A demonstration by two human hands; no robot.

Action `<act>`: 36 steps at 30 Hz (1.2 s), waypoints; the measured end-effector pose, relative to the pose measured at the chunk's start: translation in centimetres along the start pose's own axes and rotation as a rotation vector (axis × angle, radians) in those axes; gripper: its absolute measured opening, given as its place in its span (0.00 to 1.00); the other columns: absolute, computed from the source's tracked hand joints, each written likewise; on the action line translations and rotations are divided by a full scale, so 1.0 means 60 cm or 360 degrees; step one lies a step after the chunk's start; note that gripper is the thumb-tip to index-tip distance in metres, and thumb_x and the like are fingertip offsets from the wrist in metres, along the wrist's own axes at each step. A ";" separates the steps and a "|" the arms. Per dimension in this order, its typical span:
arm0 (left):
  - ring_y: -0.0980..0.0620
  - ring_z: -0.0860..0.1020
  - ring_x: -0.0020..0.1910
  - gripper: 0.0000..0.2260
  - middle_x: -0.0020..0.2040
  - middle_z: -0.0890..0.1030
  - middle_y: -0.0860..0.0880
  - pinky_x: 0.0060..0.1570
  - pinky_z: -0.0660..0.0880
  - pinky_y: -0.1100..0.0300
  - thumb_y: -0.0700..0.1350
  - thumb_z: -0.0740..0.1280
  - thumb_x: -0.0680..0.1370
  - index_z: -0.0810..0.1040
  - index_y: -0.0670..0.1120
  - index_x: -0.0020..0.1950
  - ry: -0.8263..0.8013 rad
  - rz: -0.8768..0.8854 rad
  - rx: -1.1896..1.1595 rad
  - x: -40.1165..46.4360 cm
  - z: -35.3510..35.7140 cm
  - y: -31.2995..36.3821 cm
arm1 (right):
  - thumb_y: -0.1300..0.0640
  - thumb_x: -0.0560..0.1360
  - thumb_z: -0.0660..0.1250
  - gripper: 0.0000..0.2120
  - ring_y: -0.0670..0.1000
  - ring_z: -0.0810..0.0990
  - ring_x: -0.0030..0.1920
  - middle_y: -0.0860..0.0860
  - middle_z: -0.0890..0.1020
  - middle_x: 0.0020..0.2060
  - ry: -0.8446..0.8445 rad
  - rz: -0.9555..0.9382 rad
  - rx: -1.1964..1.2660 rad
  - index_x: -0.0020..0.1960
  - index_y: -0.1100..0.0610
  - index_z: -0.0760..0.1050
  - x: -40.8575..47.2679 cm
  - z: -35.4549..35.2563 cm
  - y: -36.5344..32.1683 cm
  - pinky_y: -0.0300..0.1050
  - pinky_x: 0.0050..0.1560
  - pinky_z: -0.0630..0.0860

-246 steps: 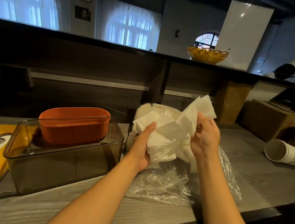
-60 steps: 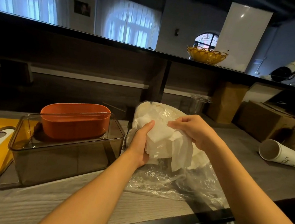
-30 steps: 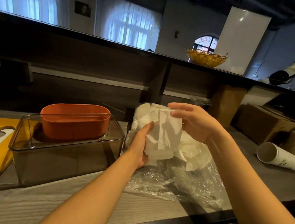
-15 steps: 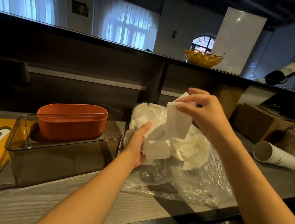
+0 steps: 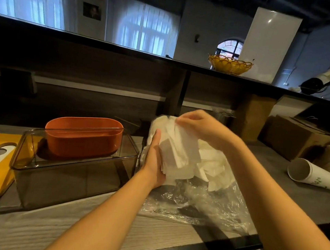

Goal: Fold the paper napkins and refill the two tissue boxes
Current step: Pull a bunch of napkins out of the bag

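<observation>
Atop stack (image 5: 179,157), lowered right hand (image 5: 199,126)

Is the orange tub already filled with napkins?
No, the orange tub looks empty; the napkins are in the person's hands.

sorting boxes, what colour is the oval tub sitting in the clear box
Orange, matte; the oval tub shows best in the head view.

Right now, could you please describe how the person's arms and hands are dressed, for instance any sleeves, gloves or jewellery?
Both forearms are bare as far as the picture shows; no sleeve reaches into view. The left hand and the right hand wear no gloves. No watch, bracelet or ring shows on the visible sides of the wrists and fingers, though the right hand is slightly blurred.
</observation>
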State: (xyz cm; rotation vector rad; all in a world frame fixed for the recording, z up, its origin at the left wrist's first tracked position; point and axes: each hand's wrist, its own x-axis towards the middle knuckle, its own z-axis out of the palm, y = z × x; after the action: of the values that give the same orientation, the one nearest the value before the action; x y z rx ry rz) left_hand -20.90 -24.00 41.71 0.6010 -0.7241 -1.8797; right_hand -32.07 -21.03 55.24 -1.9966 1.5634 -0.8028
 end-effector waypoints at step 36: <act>0.67 0.77 0.25 0.16 0.23 0.77 0.63 0.25 0.71 0.74 0.38 0.55 0.86 0.76 0.56 0.47 0.0061 0.0208 0.0033 -0.056 0.015 0.014 | 0.36 0.82 0.51 0.29 0.57 0.81 0.52 0.57 0.84 0.52 0.0764 0.0450 0.1548 0.54 0.57 0.81 -0.016 0.048 0.169 0.53 0.54 0.78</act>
State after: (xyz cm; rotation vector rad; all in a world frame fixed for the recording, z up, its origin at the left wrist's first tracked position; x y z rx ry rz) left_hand -19.69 -21.02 43.23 0.5875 -0.7413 -1.7379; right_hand -37.27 -22.44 46.14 -0.9013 1.2384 -1.5977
